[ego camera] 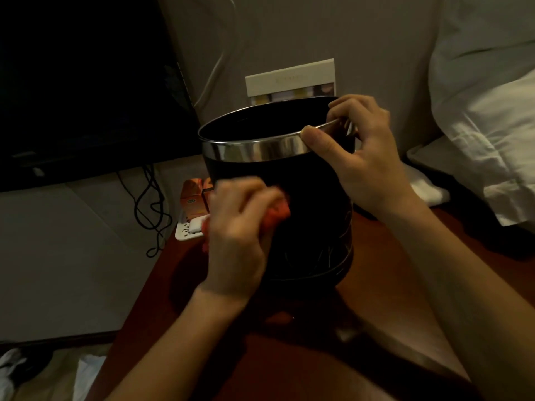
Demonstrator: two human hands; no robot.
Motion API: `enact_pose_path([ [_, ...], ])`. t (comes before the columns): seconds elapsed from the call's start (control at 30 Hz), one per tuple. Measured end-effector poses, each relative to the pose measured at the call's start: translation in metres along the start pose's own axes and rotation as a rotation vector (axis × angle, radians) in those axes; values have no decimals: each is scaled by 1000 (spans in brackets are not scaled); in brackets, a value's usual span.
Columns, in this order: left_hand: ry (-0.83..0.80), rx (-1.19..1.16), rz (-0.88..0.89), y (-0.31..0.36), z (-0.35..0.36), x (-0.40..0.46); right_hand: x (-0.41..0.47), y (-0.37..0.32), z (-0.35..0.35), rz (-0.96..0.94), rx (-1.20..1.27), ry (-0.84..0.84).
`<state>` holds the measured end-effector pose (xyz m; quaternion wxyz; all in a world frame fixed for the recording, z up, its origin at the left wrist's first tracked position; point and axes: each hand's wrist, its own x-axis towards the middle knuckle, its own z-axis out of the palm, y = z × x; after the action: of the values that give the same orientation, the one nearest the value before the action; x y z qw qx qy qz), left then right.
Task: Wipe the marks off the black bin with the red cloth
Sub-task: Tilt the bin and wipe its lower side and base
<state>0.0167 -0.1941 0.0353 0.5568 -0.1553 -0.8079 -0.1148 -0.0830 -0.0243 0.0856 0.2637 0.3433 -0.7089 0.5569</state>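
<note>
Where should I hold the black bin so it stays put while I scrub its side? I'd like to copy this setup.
Grip the black bin at its silver rim band, coming from above on the side away from the wiping. The open top lets fingers hook inside and the thumb press outside, as the right hand does, while the left hand rubs the red cloth on the wall.

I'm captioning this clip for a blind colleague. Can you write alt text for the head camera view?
A person's left hand presses a bunched red cloth against the side of a black bin, while the right hand grips its shiny metal rim. The bin stands on a reddish-brown table, with white bedding to the right.
</note>
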Motion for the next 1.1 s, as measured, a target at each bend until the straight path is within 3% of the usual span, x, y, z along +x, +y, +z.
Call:
enact_pose_path([
  [0.17, 105, 7, -41, -2, -2, 22, -1, -1, -2, -14, -15, -28],
  [0.43, -216, 99, 133, -9, 24, -80, -2, -6, 1, -2, 10, -25],
  [0.63, -24, -16, -150, -21, -1, -57, 5, 15, -15, 49, 87, -47],
  [0.97, -258, -35, -168, -10, 17, -96, 4, 12, -8, -23, 57, -28],
  [1.1, -130, -81, -189, -9, 7, -62, 3, 7, -4, -25, 12, -10],
])
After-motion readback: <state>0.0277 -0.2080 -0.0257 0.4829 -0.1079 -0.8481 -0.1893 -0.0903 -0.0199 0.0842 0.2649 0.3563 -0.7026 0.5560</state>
